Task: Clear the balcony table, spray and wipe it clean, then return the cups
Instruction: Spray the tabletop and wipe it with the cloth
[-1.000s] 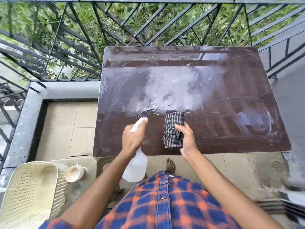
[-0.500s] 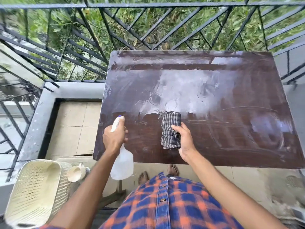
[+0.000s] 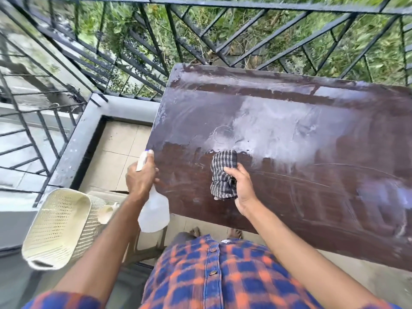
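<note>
A dark brown table fills the right of the view, its top streaked with whitish wet film across the middle. My right hand grips a bunched black-and-white checked cloth that lies on the table near its front left part. My left hand holds a translucent white spray bottle by its neck, at the table's left edge, with the bottle body hanging below the tabletop. A cream cup sits low at the left beside a basket.
A cream perforated plastic basket stands at the lower left on the floor side. Black metal railing runs behind and to the left of the table, with greenery beyond. Beige floor tiles show left of the table.
My left hand has carried the spray bottle leftward, off the tabletop to its left edge. The right hand stays on the cloth. The view has swung to the left.
</note>
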The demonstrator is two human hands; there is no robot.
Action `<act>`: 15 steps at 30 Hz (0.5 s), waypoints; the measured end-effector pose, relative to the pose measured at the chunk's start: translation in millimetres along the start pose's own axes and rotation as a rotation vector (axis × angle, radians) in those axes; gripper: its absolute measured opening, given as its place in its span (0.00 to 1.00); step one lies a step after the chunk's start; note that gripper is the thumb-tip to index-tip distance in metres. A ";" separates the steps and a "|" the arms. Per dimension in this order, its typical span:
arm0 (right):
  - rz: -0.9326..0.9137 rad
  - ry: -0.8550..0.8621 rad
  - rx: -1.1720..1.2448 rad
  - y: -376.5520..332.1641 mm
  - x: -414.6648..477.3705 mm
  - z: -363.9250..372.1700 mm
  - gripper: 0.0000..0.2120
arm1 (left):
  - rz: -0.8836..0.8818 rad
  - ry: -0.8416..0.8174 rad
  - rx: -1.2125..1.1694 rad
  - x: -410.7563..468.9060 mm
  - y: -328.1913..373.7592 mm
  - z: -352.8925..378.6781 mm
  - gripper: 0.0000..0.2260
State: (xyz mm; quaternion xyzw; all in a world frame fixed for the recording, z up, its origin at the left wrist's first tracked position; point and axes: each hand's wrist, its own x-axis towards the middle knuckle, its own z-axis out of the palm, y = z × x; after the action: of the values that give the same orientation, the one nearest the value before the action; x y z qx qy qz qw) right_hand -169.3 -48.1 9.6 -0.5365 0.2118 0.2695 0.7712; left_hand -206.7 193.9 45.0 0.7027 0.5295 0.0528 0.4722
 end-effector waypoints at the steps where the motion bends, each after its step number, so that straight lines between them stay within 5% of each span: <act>1: 0.006 -0.009 0.001 0.5 0.9 1.2 0.08 | -0.003 0.009 -0.001 2.4 2.5 0.9 0.23; 5: 0.025 -0.021 0.003 2.6 3.2 7.0 0.10 | -0.023 0.039 -0.011 14.1 13.8 3.5 0.26; 15: -0.012 0.102 -0.034 9.2 22.4 37.2 0.10 | 0.032 -0.271 -0.048 52.4 40.2 26.7 0.18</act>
State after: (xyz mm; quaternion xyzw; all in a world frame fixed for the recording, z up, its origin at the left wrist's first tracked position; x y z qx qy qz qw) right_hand -156.7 -6.3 1.7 -0.5638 0.2430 0.2405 0.7519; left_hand -140.7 219.5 37.0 0.7002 0.4484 -0.0224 0.5551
